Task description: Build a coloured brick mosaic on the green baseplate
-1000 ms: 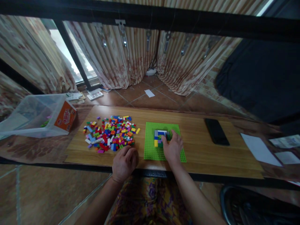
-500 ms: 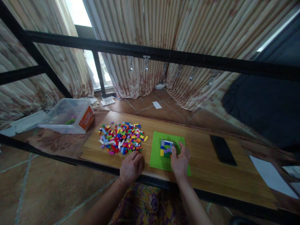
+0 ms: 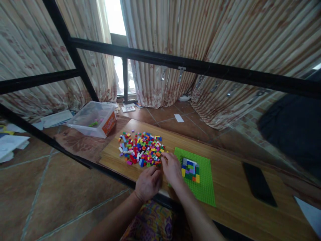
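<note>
My left hand (image 3: 148, 183) rests curled at the table's near edge, just below a heap of small coloured toy bricks (image 3: 144, 147). Its fingers are closed, and whatever may be inside them is hidden. My right hand (image 3: 172, 168) reaches to the right edge of the heap, fingers bent downward and slightly apart at the bricks; no brick shows between them. Right of that hand lies a green studded baseplate (image 3: 207, 182), its left side partly covered by the hand and forearm. A low, roughly square brick build (image 3: 190, 170) in several colours sits on the baseplate.
A wooden tabletop (image 3: 225, 180) carries everything, with a black phone (image 3: 259, 183) at the right. Beyond its left end stands a clear plastic bin (image 3: 94, 120) with an orange label. A black metal bar (image 3: 155, 58) crosses in front of the curtains. Papers (image 3: 12, 144) lie at far left.
My right hand has left the brick build on the baseplate and moved left to the heap. My left hand stays curled near the table edge. The view has turned to the left.
</note>
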`<state>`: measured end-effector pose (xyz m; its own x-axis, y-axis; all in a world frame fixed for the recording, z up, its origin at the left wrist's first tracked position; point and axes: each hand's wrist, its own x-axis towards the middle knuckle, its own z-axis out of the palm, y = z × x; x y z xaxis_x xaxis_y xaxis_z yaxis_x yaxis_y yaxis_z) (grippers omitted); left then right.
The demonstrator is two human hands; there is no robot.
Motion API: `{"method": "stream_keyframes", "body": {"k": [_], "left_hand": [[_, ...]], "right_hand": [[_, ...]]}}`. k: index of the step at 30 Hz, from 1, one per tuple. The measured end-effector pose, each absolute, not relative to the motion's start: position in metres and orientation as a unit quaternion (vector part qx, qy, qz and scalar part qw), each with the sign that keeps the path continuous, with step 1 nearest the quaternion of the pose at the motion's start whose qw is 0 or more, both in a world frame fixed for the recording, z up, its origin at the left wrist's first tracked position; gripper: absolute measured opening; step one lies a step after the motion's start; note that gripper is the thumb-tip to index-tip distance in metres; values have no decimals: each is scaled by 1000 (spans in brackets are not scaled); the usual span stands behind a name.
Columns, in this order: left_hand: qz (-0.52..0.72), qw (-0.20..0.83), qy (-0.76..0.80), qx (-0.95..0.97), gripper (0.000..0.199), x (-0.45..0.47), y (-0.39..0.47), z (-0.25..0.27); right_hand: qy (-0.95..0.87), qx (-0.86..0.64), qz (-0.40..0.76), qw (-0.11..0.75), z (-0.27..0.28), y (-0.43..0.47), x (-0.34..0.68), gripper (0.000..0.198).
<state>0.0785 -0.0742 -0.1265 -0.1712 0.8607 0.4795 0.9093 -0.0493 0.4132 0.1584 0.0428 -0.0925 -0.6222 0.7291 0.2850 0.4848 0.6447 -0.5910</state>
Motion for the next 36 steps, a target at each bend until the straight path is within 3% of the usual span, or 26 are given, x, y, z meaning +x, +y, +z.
{"method": "stream_keyframes", "body": {"k": [11,19,23,30,36], "left_hand": [[-342,42,-679,-649,11,76,-74,-123],[-331,24,-684,-650,14,75,-74,-120],[-322,41,-687,-650,15,74,-74,-120],[-320,89,-679,-655,16,73,-74,-121],[-322,104,-676,-655,15,73,-72,-122]], "right_hand": [[-882,-417,178,128,-83,44,121,22],[-809,-408,269,326,-74,36,164,29],[-749,-451,299,383,-74,43,218,31],[-716,-545,234,367,-103,80,295,35],[-769,-496,205,348,-107,94,296,28]]}}
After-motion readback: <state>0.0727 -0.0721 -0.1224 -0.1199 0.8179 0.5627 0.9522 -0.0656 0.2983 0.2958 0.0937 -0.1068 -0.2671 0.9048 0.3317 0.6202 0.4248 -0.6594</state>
